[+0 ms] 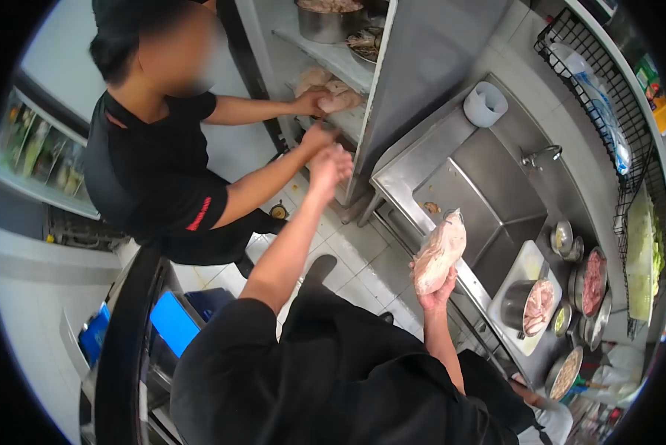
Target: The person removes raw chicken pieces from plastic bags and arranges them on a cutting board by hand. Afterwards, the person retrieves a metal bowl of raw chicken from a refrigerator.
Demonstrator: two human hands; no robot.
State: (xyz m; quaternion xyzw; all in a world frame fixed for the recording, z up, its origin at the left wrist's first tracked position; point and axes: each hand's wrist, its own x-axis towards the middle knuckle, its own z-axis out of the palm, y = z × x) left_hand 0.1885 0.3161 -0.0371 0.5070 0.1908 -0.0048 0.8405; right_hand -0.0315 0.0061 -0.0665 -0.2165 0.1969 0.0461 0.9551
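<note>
My right hand (438,291) grips a clear plastic bag of pale pink raw meat (443,251) from below, with the bag's gathered end pointing up toward the sink. My left hand (330,169) reaches forward beside the open refrigerator, holding nothing, its fingers loosely apart. Just beyond it is a co-worker's hand (320,138), blurred by motion. The co-worker's other hand (311,101) touches bagged meat (340,99) on a refrigerator shelf (325,52).
A steel sink (466,194) with a faucet (544,154) and a white tub (486,104) stands ahead right. A white cutting board (507,293) bears a pot of meat (532,305). Nearby is a bowl of minced meat (591,285). The co-worker (144,163) stands at left.
</note>
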